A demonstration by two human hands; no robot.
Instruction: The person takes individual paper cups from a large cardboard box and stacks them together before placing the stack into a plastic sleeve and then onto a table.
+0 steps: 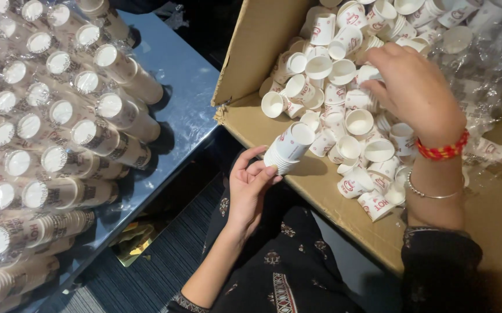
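My left hand [249, 184] holds a short stack of nested white paper cups [290, 148] by its base, tilted up toward the box's front flap. My right hand [416, 87], with a red bead bracelet and a thin silver bangle on its wrist, reaches into an open cardboard box [262, 40] and its fingers rest among several loose white paper cups [343, 124] with red print. I cannot tell whether the fingers have closed on one cup.
On the left, many plastic-wrapped sleeves of stacked cups [59, 116] lie piled on a shiny grey table [184, 87]. Crumpled clear plastic wrap [486, 75] fills the box's right side. My dark patterned clothing [285, 272] and striped floor lie below.
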